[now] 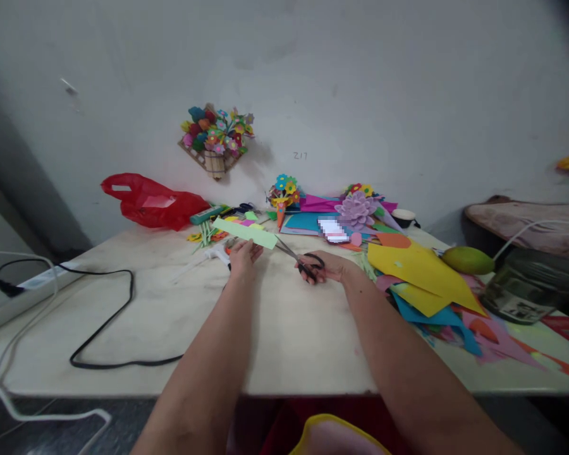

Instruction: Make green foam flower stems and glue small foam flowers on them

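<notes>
The wall basket (215, 163) holds flowers (218, 133); contents of the jar (524, 287) are unclear. The left hand (244, 255) grips the green strip (244, 233); the right hand (325, 265) grips scissors (291, 252), blades at the strip's right end.

A flat, narrow, pale green strip (243, 232) is held by the left fingers (256, 250) near its right end, its longer part slanting up and leftward beyond them. Black-handled metal scissors (291, 253) sit in the right fingers (307, 259), narrowly parted blades pointing at that end.

Wht tbl (308, 341) w/ red bag (159, 205), blk cord (118, 364)
</notes>
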